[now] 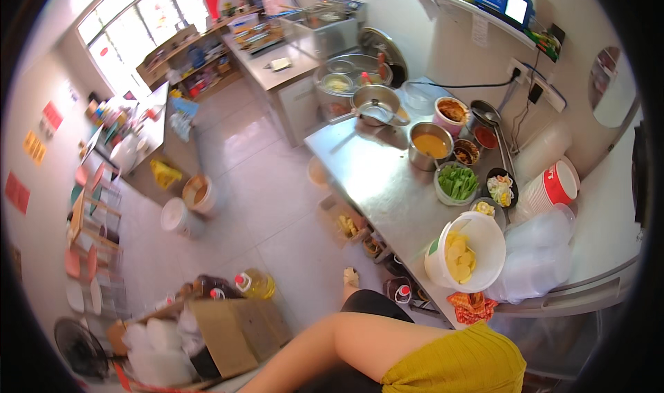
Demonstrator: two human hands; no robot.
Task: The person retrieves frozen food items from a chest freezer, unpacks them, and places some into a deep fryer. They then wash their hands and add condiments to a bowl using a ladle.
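Observation:
Both my hands are out of view. A bent bare arm [384, 338] in a mustard sleeve [461, 362] crosses the bottom, its forearm running off the lower edge. Before me stands a stainless steel table [371, 172]. On its near end is a white plastic bucket [485, 242] of yellow slices [459, 258], perhaps potato, beside a crumpled orange-red cloth [472, 307]. Farther along are a tub of cut green vegetables [456, 183], a steel pot of orange-brown liquid [429, 146], a tub of reddish-brown paste [451, 111] and a steel pan [376, 105].
Stacked paper cups [547, 188] and clear plastic containers [534, 258] line the wall side. An open cardboard box [238, 336], an oil bottle [254, 283] and two white buckets [176, 216] occupy the floor. A black ladle [500, 188] holds cut food. Beyond is a steel counter [280, 76].

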